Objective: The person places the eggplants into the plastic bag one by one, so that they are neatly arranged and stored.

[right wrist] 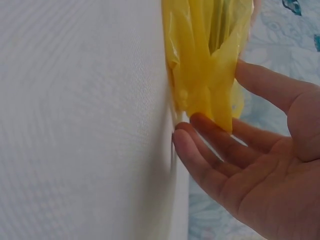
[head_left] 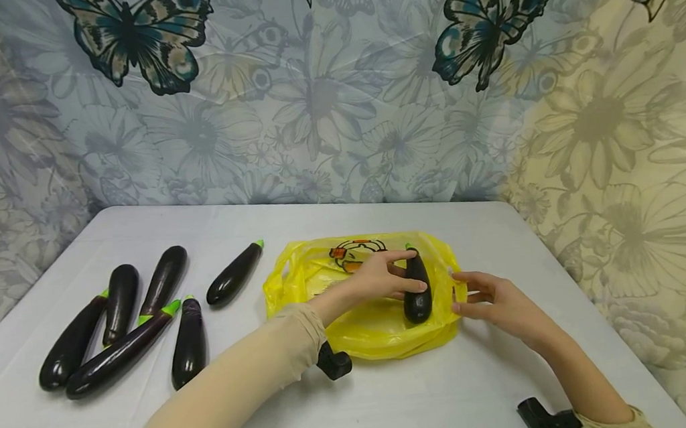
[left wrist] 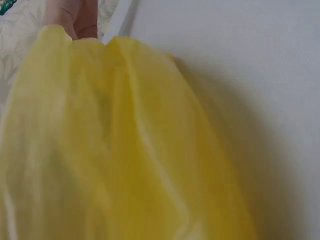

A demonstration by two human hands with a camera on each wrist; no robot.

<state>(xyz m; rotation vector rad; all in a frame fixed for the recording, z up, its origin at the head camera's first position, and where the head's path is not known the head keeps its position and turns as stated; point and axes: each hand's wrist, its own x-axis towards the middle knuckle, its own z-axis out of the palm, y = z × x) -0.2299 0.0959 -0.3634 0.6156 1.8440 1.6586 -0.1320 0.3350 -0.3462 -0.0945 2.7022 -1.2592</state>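
Note:
In the head view my left hand (head_left: 377,277) grips a small dark eggplant (head_left: 418,302) with a green stem tip, fingers and thumb around its side. The eggplant is upright over the mouth of a yellow plastic bag (head_left: 384,346) lying spread on the table. My right hand (head_left: 501,305) holds the bag's right edge between thumb and fingers; in the right wrist view the thumb (right wrist: 262,82) is against the yellow film and the other fingers lie behind it. Yellow film fills most of the left wrist view and hides the eggplant there.
Several glossy eggplants lie on the left of the white table (head_left: 395,411), some crossing each other, such as the long front one (head_left: 121,356). A single eggplant (head_left: 235,275) lies nearer the bag. Behind the table hangs a butterfly-patterned cloth (head_left: 322,108).

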